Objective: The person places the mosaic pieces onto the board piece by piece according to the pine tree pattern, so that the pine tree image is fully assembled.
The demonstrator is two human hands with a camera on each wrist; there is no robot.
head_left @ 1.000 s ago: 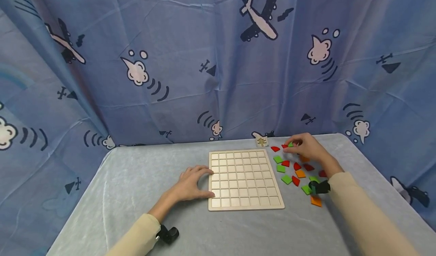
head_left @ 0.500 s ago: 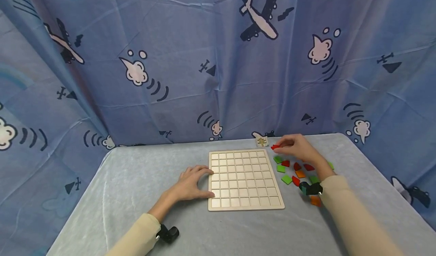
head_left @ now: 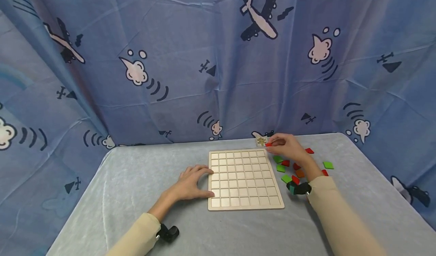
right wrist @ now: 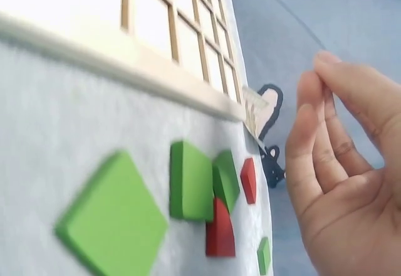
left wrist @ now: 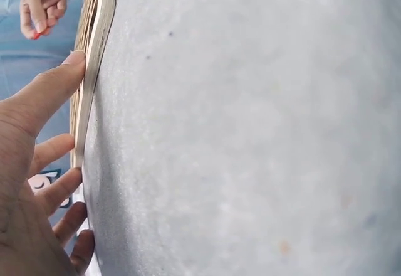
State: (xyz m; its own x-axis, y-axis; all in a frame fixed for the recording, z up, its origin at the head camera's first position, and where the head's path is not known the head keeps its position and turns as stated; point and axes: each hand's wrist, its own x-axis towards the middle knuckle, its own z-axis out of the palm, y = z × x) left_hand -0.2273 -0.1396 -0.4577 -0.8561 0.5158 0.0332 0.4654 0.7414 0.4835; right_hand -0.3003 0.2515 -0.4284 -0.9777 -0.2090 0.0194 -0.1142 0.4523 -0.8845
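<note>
A light wooden grid board (head_left: 280,206) lies on the cloth. The left hand (head_left: 190,184) touches its left edge with thumb and index fingertip, its other fingers loosely extended; in the left wrist view the left hand (left wrist: 37,144) lies along the board's edge (left wrist: 94,69). Past the board's far right corner, the right hand (head_left: 289,148) pinches a small red piece (head_left: 268,144), beside a small patterned card (head_left: 260,141). That red piece (left wrist: 36,35) shows at the fingertips in the left wrist view. From its own wrist view, the right hand (right wrist: 351,144) hides the piece.
Green pieces (head_left: 286,178), red ones (head_left: 295,180) and an orange one (head_left: 299,173) lie scattered right of the board, partly under the right forearm. A patterned blue curtain (head_left: 177,78) hangs behind the table.
The right hand has moved left, from over the scattered pieces to beside the patterned card, with a red piece at its fingertips. The left hand and the board have stayed put.
</note>
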